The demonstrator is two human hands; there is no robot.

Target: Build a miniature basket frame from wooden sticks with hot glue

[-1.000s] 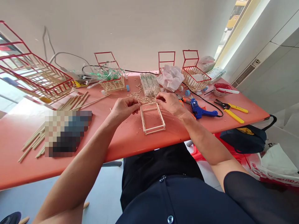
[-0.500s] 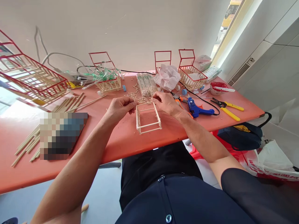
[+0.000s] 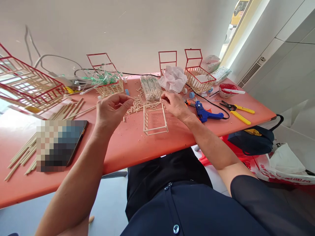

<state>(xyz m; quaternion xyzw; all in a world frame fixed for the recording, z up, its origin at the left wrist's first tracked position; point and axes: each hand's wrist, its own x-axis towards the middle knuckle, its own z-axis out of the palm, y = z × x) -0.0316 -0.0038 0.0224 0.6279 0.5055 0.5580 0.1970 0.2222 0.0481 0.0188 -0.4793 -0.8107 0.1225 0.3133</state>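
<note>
Hands at work on a stick frame [image 3: 155, 118], centre of an orange table [image 3: 128, 144]

Nearest the camera, the frame stands upright at mid-picture; the right hand [image 3: 173, 104] pinches its far top corner, apparently to steady it. The left hand [image 3: 110, 109] hovers apart, left of centre, fingertips closed together — whether a stick lies between them cannot be told. Just beyond lie loose cut sticks [image 3: 137, 105] within easy reach, and a blue glue gun [image 3: 205, 114] to the right. Farther back — red-rimmed baskets [image 3: 199, 78] line the wall.
</note>
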